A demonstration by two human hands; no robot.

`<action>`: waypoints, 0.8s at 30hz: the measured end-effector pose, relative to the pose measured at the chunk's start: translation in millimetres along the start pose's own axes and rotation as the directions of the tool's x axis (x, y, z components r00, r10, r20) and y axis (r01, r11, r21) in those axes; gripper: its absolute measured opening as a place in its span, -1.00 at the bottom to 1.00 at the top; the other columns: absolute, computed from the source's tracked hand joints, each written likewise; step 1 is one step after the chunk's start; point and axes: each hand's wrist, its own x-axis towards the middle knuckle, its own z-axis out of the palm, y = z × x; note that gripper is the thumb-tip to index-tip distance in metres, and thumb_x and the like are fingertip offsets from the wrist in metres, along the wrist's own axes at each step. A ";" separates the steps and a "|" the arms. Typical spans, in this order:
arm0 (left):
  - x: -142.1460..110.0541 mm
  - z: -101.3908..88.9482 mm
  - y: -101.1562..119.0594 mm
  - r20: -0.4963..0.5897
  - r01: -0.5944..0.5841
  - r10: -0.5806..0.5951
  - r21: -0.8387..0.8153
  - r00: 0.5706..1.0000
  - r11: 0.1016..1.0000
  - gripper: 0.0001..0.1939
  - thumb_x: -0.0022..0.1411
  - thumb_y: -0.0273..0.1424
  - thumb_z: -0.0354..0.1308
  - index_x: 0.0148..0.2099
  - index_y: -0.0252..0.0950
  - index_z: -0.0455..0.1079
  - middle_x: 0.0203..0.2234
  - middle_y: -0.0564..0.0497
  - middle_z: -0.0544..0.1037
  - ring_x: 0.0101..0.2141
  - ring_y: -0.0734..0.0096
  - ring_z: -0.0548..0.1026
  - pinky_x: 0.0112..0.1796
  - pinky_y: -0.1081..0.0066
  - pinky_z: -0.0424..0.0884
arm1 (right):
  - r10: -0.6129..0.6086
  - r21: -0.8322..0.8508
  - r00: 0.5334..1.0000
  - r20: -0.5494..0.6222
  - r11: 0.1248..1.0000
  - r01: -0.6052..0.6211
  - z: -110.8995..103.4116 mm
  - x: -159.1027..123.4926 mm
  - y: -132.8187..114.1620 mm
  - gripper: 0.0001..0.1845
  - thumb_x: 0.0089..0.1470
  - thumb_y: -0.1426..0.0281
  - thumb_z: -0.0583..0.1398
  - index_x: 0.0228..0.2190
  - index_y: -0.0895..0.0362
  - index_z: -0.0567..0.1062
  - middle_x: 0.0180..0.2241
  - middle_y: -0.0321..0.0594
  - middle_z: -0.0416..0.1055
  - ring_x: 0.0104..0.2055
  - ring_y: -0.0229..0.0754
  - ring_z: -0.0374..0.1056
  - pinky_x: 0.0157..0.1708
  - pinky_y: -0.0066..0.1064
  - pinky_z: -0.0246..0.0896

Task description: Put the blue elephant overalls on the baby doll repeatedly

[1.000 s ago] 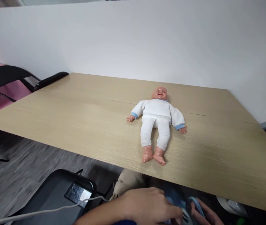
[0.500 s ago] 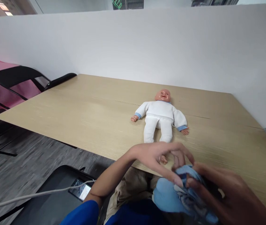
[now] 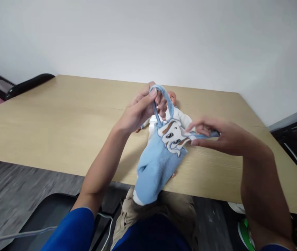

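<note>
Doll overalls point(image 3: 153, 167) in light blue fleece, with an embroidered white animal face with brown patches on the bib, hang spread out before me. My left hand point(image 3: 144, 106) is closed on one looped shoulder strap, pinching it near the top of the loop. The other strap runs into my right hand point(image 3: 216, 136), whose fingers are closed around it beside the bib. Behind the overalls, the doll point(image 3: 183, 118) in white clothes lies face up on the table. My hands and the garment hide most of its body; part of the head, an arm and a foot show.
The wooden table point(image 3: 72, 111) reaches back to a white wall point(image 3: 138, 42). At the lower left stands a black chair point(image 3: 46, 216) with a cable point(image 3: 20, 235) across it. More black chairs stand at the left and right. Something green and white point(image 3: 245, 233) lies low at the right.
The bunched blue cloth is now unfolded into overalls, raised from above my lap to in front of the doll. My hands have moved apart, each with a strap. The view has shifted too.
</note>
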 end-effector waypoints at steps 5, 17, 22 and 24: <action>15.9 -13.2 12.6 0.088 0.062 -0.056 -0.064 0.995 0.996 -0.51 0.64 0.07 0.24 -0.14 -0.16 0.19 -0.39 0.19 0.27 -0.58 0.66 0.27 -0.36 0.43 0.40 | 0.002 -0.068 1.000 0.029 0.998 0.000 -1.5 31.5 3.8 -0.46 0.34 -0.24 0.46 -0.07 -0.04 0.77 -0.41 -0.32 0.48 -0.37 -0.12 0.38 -0.32 -0.27 0.28; 41.6 -29.1 10.5 0.394 0.021 -0.189 0.392 0.899 0.920 -0.53 0.46 0.04 0.55 0.02 -0.26 0.62 -0.22 0.01 0.64 -0.17 0.27 0.65 -0.15 0.37 0.55 | 0.083 0.399 0.914 -0.396 0.913 0.090 22.6 51.4 12.9 -0.54 0.43 -0.21 0.39 -0.07 -0.11 0.61 -0.16 -0.23 0.65 0.01 0.09 0.65 0.05 -0.07 0.65; 42.8 -19.7 -10.0 0.404 0.049 -0.159 0.268 0.901 0.962 -0.53 0.33 -0.03 0.68 -0.05 -0.23 0.61 -0.19 0.01 0.65 -0.06 0.14 0.69 -0.05 0.28 0.65 | 0.133 0.304 0.890 -0.436 0.953 0.007 21.4 52.7 29.3 -0.40 0.42 -0.35 0.29 0.01 -0.13 0.63 -0.10 -0.15 0.65 0.01 0.15 0.67 -0.05 -0.06 0.66; 41.5 -20.0 -13.9 0.325 0.065 -0.147 0.251 0.934 0.966 -0.57 0.39 -0.04 0.64 -0.11 -0.23 0.57 -0.27 0.04 0.58 -0.11 0.17 0.67 -0.08 0.28 0.64 | 0.116 0.286 0.904 -0.411 0.958 0.007 15.6 51.5 35.1 -0.37 0.43 -0.36 0.28 0.06 -0.12 0.64 -0.07 -0.13 0.66 0.04 0.16 0.68 -0.02 -0.06 0.67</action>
